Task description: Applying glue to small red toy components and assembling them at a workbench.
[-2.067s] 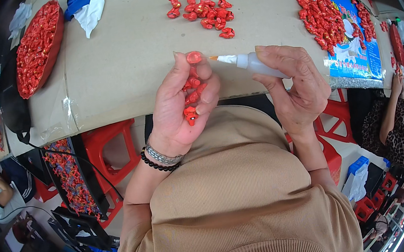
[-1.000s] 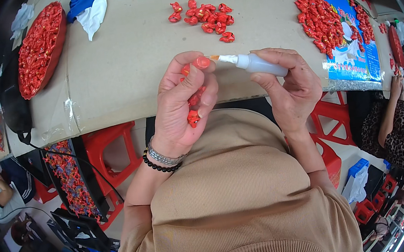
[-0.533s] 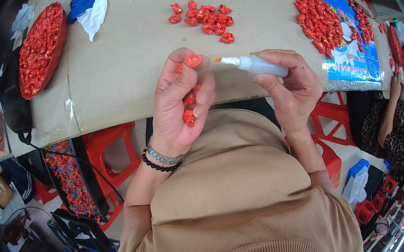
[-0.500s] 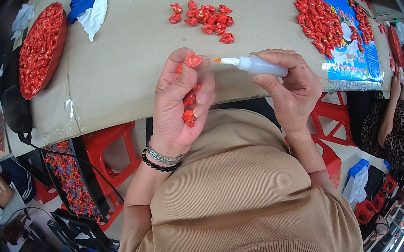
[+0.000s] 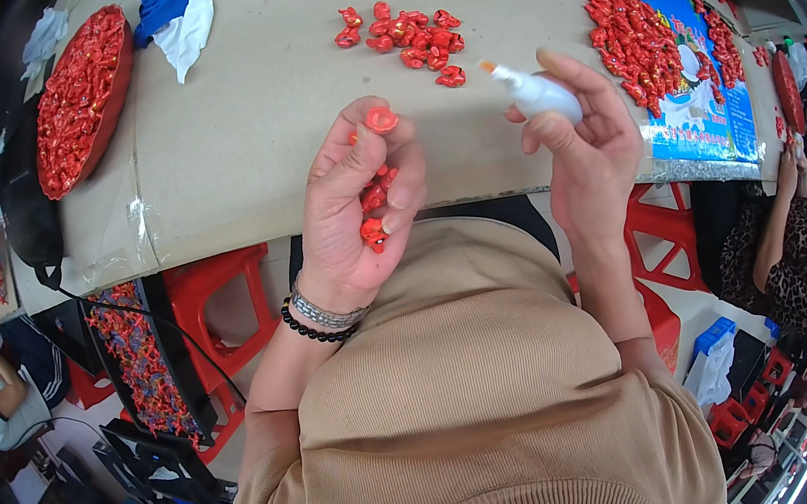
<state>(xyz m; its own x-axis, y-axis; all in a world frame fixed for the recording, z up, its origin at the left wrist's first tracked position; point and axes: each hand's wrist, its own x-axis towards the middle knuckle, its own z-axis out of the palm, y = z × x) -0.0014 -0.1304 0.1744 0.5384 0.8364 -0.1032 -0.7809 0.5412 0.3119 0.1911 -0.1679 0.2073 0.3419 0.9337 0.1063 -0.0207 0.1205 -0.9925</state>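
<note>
My left hand (image 5: 352, 198) is closed round several small red figurine pieces (image 5: 374, 195). Between its thumb and forefinger it pinches a round red cup-shaped piece (image 5: 381, 120), hollow side up. In my right hand (image 5: 590, 128) is a small white squeeze bottle (image 5: 546, 98), tilted so its orange-tipped nozzle (image 5: 488, 66) points up and left. The nozzle is apart from the red piece. Beyond both hands, a loose group of shiny red figurine pieces (image 5: 412, 34) lies on the table (image 5: 241, 161).
At the far left stands a red tray (image 5: 86, 100) heaped with red pieces, beside a blue and white cloth (image 5: 178, 18). More red pieces lie on a blue printed sheet (image 5: 701, 130) at right. Red stools (image 5: 224, 304) stand below the table edge. Other people sit at both sides.
My right hand has drawn the bottle away from the red cup-shaped piece and tipped its nozzle upward. My left hand has stayed nearly still, holding the same pieces.
</note>
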